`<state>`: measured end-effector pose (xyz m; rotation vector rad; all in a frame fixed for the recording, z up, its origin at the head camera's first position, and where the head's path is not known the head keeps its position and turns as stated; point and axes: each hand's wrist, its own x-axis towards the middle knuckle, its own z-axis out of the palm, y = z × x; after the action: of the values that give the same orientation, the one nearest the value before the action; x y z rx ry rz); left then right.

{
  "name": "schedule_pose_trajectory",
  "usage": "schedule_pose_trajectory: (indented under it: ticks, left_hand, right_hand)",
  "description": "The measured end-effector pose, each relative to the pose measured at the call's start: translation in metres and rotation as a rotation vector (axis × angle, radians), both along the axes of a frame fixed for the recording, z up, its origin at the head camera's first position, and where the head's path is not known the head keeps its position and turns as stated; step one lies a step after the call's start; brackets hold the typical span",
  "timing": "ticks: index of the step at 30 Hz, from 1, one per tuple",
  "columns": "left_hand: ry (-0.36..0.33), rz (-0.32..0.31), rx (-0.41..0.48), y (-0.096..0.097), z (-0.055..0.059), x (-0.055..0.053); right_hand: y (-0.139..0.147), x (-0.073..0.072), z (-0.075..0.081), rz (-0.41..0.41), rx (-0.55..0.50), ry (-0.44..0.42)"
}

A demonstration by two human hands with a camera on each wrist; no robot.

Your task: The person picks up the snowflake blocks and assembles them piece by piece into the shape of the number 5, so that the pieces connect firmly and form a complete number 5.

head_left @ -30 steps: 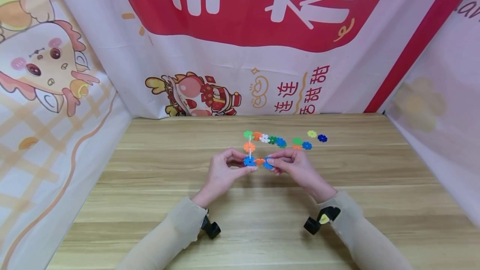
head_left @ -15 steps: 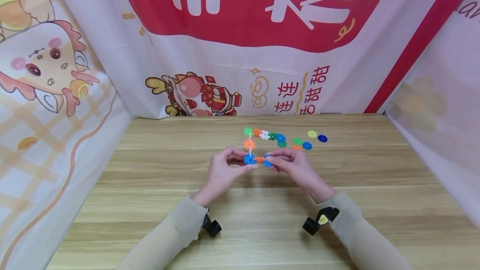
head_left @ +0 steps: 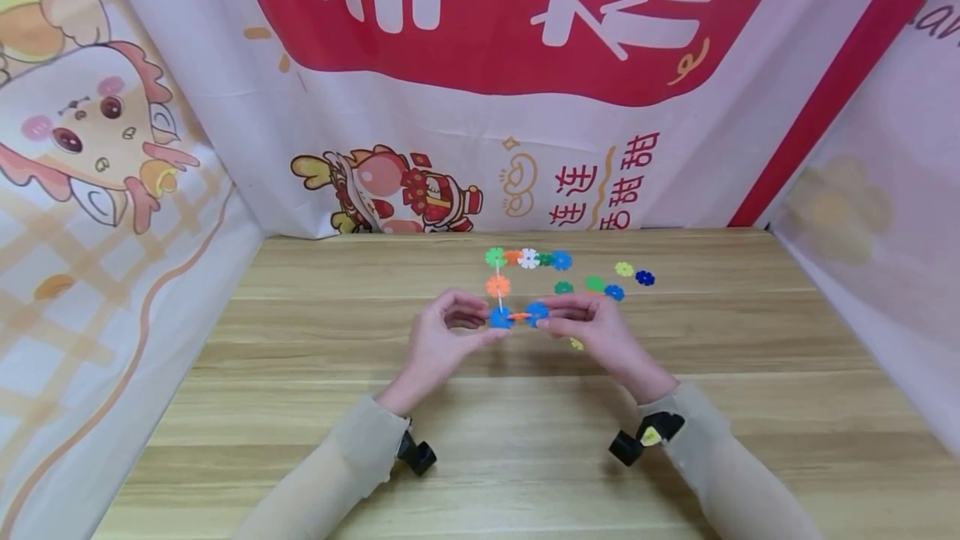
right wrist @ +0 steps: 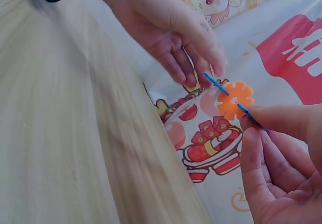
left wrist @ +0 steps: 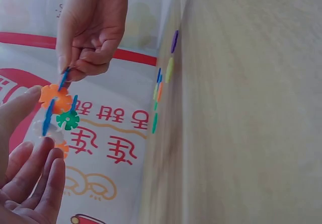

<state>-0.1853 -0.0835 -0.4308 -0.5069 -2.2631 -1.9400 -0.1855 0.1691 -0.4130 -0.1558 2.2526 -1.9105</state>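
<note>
Both hands hold up a three-sided chain of interlocking snowflake discs. My left hand (head_left: 450,336) pinches a blue snowflake disc (head_left: 501,318) at its near left corner, between thumb and fingers. My right hand (head_left: 600,327) pinches another blue disc (right wrist: 250,115) at the near right end. Between them an orange disc (right wrist: 236,100) joins the two. From the left corner the chain runs away through an orange disc (head_left: 498,286) to a light green disc (head_left: 496,257). Then it turns right through orange, a white disc (head_left: 528,257) and green to a blue end disc (head_left: 561,260).
Loose discs lie on the wooden table (head_left: 337,440) behind and beside the right hand: green (head_left: 564,287), light green (head_left: 595,282), blue (head_left: 614,292), yellow (head_left: 625,269) and dark blue (head_left: 645,277). Another yellow disc (head_left: 577,344) shows below the right hand. Printed cloth walls (head_left: 480,123) stand around.
The chain's far row has risen and tilted, so the loose green disc now shows apart from it. The right-hand blue disc has turned, and a yellow disc has come into sight under the right hand.
</note>
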Motion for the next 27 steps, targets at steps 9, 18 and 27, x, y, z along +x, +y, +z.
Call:
schedule_pose_trajectory:
  ticks: [9, 18, 27]
  left_hand:
    - [0.065, -0.031, -0.018, 0.004, 0.014, 0.003]
    - [0.034, -0.057, -0.081, 0.012, 0.016, 0.002]
    - [0.031, -0.096, -0.280, 0.021, 0.020, -0.002]
  right_hand:
    - [0.002, -0.002, 0.001, -0.021, 0.053, 0.050]
    - [0.004, -0.003, -0.001, -0.037, 0.098, 0.094]
    - [0.000, 0.001, 0.003, -0.022, 0.113, 0.124]
